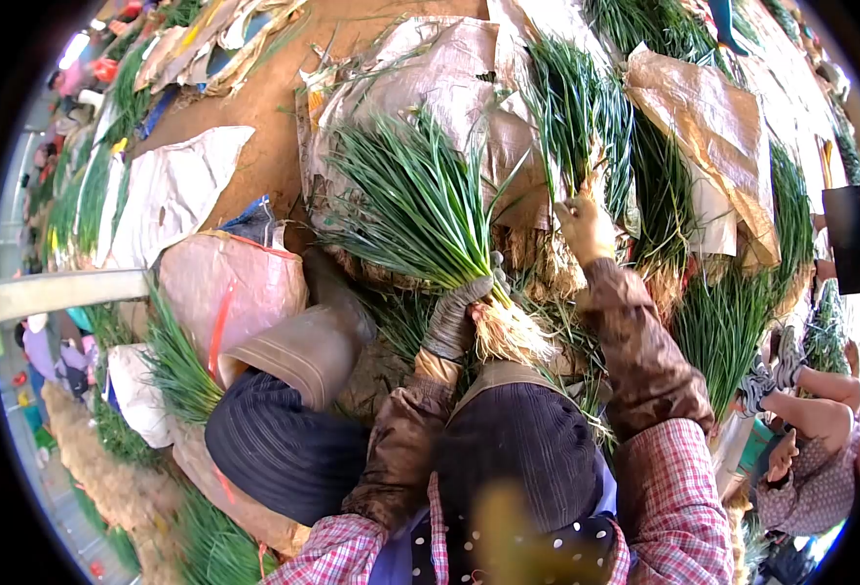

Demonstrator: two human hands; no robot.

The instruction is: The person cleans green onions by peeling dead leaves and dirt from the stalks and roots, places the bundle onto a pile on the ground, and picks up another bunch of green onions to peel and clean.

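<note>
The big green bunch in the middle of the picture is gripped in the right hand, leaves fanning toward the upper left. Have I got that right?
Not quite: the hand is wrong. The head view shows the big green bunch gripped in the left hand, not the right hand; its leaves do fan toward the upper left.

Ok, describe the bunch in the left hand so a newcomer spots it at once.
Start at the dark-trousered knee, bottom centre. Just above it in the picture, the left hand grips the leafy bunch near its pale roots. Its leaves, fanned across the pale sheet, and the grey glove round its stems set it apart from neighbouring bunches.
</note>
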